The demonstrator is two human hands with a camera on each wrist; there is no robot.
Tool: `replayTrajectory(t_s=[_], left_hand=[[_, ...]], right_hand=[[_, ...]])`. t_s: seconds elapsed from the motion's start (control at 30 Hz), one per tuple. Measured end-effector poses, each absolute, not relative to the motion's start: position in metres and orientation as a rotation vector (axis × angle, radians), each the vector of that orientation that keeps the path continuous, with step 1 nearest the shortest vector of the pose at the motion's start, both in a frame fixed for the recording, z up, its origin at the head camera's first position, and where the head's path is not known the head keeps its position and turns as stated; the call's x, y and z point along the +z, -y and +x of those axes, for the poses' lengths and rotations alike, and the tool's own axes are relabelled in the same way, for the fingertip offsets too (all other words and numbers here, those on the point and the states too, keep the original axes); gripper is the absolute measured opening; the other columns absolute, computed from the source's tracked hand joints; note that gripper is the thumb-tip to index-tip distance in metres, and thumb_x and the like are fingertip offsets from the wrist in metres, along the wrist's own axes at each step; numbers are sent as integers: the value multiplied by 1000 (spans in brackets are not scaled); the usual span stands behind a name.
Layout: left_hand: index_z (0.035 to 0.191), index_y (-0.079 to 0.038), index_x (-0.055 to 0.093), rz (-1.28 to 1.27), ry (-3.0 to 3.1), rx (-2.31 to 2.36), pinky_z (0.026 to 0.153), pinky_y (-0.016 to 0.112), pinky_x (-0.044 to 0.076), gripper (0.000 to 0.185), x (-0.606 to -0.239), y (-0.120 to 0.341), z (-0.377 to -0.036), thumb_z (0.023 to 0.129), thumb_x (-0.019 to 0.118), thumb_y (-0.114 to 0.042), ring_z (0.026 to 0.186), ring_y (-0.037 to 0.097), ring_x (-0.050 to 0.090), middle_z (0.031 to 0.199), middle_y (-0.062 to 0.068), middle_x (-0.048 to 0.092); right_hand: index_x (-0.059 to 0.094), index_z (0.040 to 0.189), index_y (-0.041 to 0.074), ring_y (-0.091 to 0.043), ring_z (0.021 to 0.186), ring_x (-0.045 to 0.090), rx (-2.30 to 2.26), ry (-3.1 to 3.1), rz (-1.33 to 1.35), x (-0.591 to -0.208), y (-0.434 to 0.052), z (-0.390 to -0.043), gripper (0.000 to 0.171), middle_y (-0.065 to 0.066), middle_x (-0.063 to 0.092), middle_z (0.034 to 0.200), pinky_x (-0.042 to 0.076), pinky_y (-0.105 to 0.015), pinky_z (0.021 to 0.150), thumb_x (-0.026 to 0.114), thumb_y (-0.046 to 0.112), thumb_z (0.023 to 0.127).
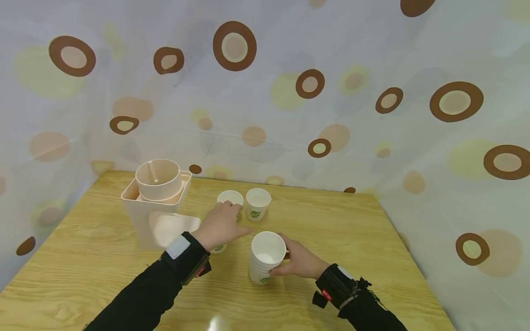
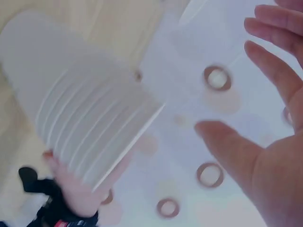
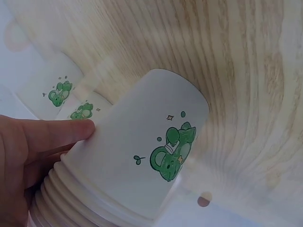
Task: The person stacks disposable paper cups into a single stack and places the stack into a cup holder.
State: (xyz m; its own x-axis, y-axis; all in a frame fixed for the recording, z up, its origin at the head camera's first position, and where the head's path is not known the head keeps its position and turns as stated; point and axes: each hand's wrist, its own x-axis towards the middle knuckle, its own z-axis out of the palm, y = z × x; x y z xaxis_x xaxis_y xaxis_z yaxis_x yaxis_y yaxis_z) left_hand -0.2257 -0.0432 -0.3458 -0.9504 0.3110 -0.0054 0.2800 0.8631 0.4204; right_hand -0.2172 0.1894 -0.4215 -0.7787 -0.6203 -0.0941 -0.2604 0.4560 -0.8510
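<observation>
My right hand (image 1: 299,263) grips a stack of white paper cups (image 1: 265,257) with a green print, standing on the wooden table (image 1: 352,239). In the right wrist view, the fingers (image 3: 42,135) wrap the stack (image 3: 147,161) near its ribbed rims. My left hand (image 1: 225,224) hovers just left of the stack, fingers straight; in the left wrist view the palm (image 2: 270,161) is bare beside the stack (image 2: 85,118). A single cup (image 1: 218,249) peeks out under the left hand. Two more cups (image 1: 230,198) (image 1: 258,202) stand upright behind.
A beige plastic box (image 1: 155,220) with a round tub (image 1: 158,178) set in its top stands at the left back of the table. A spotted curtain (image 1: 290,92) closes off the back and both sides. Bare tabletop lies right of the cups.
</observation>
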Motion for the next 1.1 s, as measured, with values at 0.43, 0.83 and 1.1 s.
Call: replayTrajectory(t_s=[0.43,0.83,1.1], left_hand=[[108,7,56,283,-2948,513,81,46,46,62,-379,73,-242,64,82,-28,97,34,51,100,21,56],[118,6,52,238,-2935,574,80,49,46,67,-388,76,-244,65,81,-24,101,36,50,106,22,53],[115,5,55,240,-2921,645,78,46,47,64,-377,77,-243,65,79,-26,98,32,49,103,20,54]], right_hand=[[38,137,8,-28,122,49,-1269,-2304,-747,-421,-171,-229,76,-10,52,132,47,-29,91,78,18,74],[37,138,9,-28,123,49,-1261,-2306,-745,-420,-170,-228,76,-10,51,133,47,-32,92,78,18,74],[37,137,9,-28,122,49,-1258,-2317,-750,-420,-171,-228,76,-10,51,133,47,-30,91,78,18,74]])
